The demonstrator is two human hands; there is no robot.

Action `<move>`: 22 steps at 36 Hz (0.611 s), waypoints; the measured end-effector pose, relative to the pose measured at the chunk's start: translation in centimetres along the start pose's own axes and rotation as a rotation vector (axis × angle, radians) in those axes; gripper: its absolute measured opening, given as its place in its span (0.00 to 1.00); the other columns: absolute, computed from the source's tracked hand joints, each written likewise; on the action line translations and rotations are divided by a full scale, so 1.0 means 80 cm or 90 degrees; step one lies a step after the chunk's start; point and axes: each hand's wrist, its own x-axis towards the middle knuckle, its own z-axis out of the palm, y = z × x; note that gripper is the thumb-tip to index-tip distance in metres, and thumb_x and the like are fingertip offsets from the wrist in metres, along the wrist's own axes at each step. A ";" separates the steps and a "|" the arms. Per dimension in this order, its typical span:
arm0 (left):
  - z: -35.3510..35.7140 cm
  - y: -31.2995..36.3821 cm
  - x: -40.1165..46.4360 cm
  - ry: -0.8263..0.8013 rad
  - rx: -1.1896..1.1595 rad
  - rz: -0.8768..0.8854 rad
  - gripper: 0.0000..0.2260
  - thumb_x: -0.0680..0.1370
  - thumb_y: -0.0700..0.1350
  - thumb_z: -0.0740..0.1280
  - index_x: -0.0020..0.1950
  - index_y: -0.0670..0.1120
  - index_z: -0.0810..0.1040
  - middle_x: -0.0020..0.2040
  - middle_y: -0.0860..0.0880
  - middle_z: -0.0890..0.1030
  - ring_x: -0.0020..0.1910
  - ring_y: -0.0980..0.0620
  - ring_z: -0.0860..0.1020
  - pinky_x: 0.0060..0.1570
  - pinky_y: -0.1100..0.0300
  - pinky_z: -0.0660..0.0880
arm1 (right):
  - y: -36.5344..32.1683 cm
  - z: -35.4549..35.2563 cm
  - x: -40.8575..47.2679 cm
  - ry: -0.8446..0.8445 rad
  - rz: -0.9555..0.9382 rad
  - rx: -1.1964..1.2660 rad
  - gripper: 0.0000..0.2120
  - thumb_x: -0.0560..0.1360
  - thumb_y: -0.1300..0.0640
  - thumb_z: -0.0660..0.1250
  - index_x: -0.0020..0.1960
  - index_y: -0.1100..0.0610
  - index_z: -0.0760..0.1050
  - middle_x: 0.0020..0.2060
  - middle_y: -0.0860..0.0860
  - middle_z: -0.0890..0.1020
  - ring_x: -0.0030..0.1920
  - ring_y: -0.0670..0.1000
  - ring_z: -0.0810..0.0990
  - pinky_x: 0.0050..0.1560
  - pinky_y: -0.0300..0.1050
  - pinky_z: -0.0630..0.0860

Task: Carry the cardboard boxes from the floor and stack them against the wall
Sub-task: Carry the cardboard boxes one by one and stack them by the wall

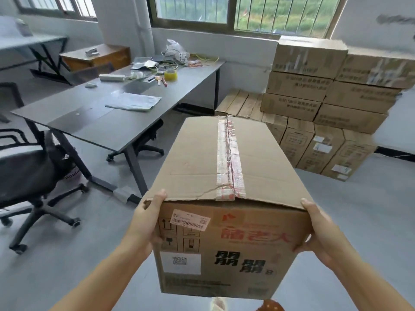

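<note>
Head view: the cardboard box [224,187] is off the floor, carried out in front of the person, long axis pointing toward the stack of boxes [325,104] against the far wall under the window; the left hand [143,223] clamps the near left side with its thumb hooked over the top edge, the right hand [318,232] clamps the near right side, thumb likewise on the top edge; the remaining fingers of both hands go round the sides and under, so whether they are spread or pressed together cannot be told.

Likely trouble: both hands grip only the near end, so the far end may dip and the box may slide out if it is heavy; the taped seam [229,158] is torn near the front edge and the flap there is creased, so a thumb pressing on it may buckle the top.

Room to move: the grey floor between the person and the stack looks open on the right; on the left the desk [94,122] corner and the office chair [29,171] stand near the path, and the box hides the floor directly ahead, so a foot or the far corner could catch something unseen.
</note>
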 end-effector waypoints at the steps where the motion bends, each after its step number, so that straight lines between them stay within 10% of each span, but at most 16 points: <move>1: 0.013 0.010 0.020 0.004 0.000 0.000 0.06 0.80 0.52 0.61 0.52 0.52 0.75 0.33 0.50 0.83 0.31 0.51 0.82 0.40 0.44 0.78 | -0.016 0.005 0.022 0.001 0.001 -0.004 0.11 0.81 0.48 0.55 0.59 0.47 0.71 0.51 0.49 0.76 0.50 0.54 0.75 0.38 0.66 0.78; 9: 0.091 0.067 0.176 0.010 -0.005 0.003 0.12 0.78 0.56 0.63 0.55 0.51 0.76 0.47 0.42 0.83 0.46 0.40 0.81 0.51 0.29 0.72 | -0.118 0.044 0.175 0.017 -0.025 -0.010 0.09 0.81 0.49 0.56 0.57 0.44 0.72 0.48 0.46 0.77 0.47 0.51 0.76 0.45 0.75 0.73; 22: 0.204 0.189 0.500 -0.050 0.036 0.031 0.10 0.78 0.54 0.64 0.52 0.50 0.76 0.39 0.48 0.80 0.38 0.47 0.77 0.41 0.47 0.69 | -0.243 0.153 0.450 0.054 -0.051 0.026 0.14 0.81 0.47 0.56 0.64 0.45 0.72 0.53 0.47 0.79 0.50 0.54 0.77 0.40 0.73 0.75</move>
